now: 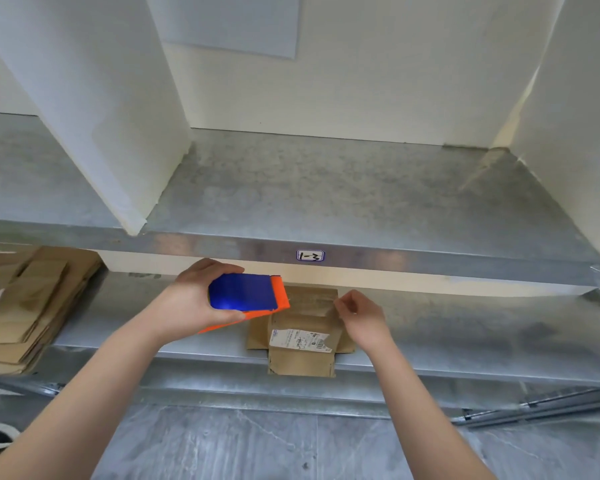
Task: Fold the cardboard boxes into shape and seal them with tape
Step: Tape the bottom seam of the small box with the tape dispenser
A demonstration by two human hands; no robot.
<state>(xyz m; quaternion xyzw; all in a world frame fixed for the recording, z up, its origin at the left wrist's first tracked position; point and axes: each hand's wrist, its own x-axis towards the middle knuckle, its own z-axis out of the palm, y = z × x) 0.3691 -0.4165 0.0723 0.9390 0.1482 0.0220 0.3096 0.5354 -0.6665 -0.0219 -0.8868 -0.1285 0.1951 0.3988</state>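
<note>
A small brown cardboard box [302, 355] with a white shipping label sits on the lower metal shelf, its front overhanging the shelf edge. My left hand [194, 299] grips a blue and orange tape dispenser [246, 296] just above and left of the box. A strip of clear tape [312, 303] stretches from the dispenser across the box top to my right hand [359, 315], which pinches its free end at the box's upper right corner.
A pile of flattened cardboard boxes [25, 306] lies on the lower shelf [465, 337] at the left. The upper metal shelf [326, 192] carries a label reading 1-3 [310, 256] and white dividers. Grey floor lies below.
</note>
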